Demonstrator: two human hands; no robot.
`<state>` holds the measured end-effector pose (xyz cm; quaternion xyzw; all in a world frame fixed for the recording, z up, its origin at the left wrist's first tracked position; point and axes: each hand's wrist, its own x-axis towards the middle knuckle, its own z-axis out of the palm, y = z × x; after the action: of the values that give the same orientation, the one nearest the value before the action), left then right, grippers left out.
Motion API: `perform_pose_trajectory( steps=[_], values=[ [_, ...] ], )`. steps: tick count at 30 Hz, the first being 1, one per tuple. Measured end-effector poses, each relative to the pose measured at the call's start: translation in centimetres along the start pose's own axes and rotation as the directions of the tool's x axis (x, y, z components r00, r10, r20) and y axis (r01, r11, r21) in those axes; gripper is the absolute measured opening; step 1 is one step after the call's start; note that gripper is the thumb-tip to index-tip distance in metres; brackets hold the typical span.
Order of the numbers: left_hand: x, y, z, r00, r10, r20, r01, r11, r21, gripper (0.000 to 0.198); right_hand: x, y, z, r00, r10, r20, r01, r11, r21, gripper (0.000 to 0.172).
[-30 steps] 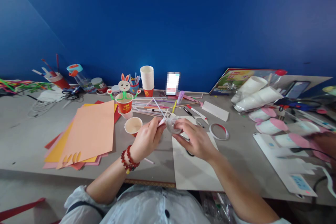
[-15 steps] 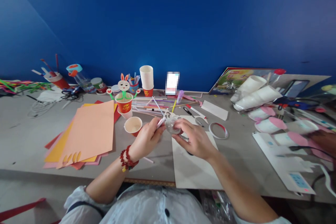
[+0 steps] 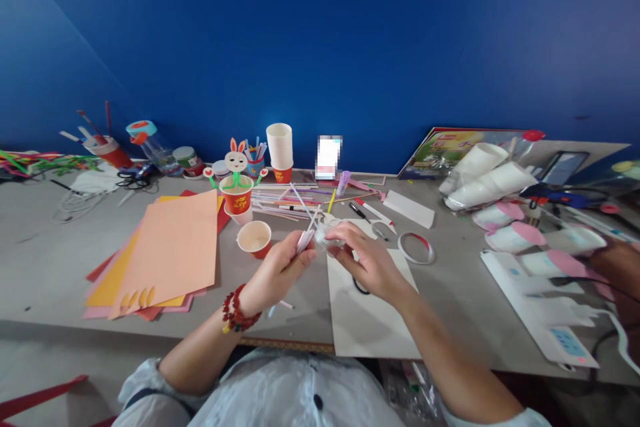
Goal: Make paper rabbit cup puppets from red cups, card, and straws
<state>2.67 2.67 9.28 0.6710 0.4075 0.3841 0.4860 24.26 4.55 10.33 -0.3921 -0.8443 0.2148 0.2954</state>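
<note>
My left hand (image 3: 281, 265) is closed round a small bundle of pale paper straws (image 3: 306, 237), their ends sticking up past the thumb. Just right of it, my right hand (image 3: 367, 260) grips a roll of clear tape (image 3: 327, 237) between thumb and fingers. The roll almost touches the straws; whether tape runs between them cannot be made out. Under my right hand lies a white sheet (image 3: 373, 320), with part of a black scissor handle (image 3: 359, 285) showing. An open paper cup (image 3: 254, 239) stands beside my left hand.
Coloured paper sheets (image 3: 173, 247) lie stacked at left. Behind the hands stand a bunny-topped red cup (image 3: 237, 199) and stacked white cups (image 3: 279, 143). Loose straws (image 3: 280, 203), a tape ring (image 3: 416, 248) and a marker (image 3: 375, 211) lie about. A power strip (image 3: 537, 313) sits at right.
My left hand has moved slightly down and left with the straws, and its wrist has turned a little. The tape roll has tilted in my right hand.
</note>
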Motion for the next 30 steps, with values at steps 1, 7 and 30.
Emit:
perform_pose_trajectory(
  steps=[1,7,30],
  values=[
    [0.1,-0.1,0.0,1.000,-0.022,0.020,0.023,0.997,-0.069,0.025,0.0,-0.1,-0.1,1.000,-0.006,0.009,0.006,0.999,0.034,0.017],
    [0.7,-0.6,0.1,0.989,-0.083,0.124,0.127,0.905,-0.406,0.028,0.0,-0.2,-0.5,0.998,-0.005,0.065,-0.005,0.987,0.160,0.015],
    [1.2,-1.7,1.3,0.965,-0.158,0.208,0.254,0.753,-0.607,0.025,0.9,-0.4,-1.4,0.997,0.067,0.036,-0.071,0.993,0.095,0.015]
  ],
)
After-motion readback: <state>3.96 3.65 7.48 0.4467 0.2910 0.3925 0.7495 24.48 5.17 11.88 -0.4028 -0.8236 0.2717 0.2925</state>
